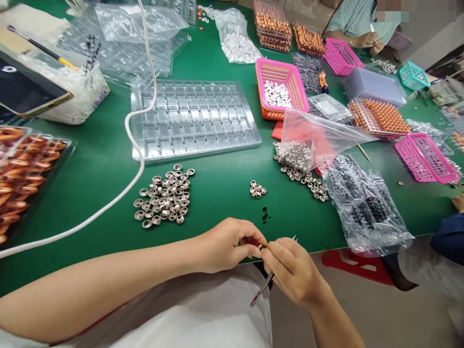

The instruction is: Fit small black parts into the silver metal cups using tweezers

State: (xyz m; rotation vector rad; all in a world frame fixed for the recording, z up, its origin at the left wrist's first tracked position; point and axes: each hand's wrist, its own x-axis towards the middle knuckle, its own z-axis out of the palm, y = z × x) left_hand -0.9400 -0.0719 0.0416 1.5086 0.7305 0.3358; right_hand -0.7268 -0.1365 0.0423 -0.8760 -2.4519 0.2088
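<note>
At the table's front edge my left hand pinches a small silvery metal ring-shaped cap between thumb and fingertips. My right hand meets it there, its fingertips touching or almost touching the cap. A pair of metal tweezers is tucked in my right hand, slanting down to the left. Just beyond my hands lie tiny black parts and a little cluster of metal caps. A larger group of the same caps spreads out beyond my left forearm.
A clear compartment tray lies behind the caps, crossed by a white cable. To the right are a pink basket with white parts and a plastic bag of black parts. A co-worker's hands show at the far right.
</note>
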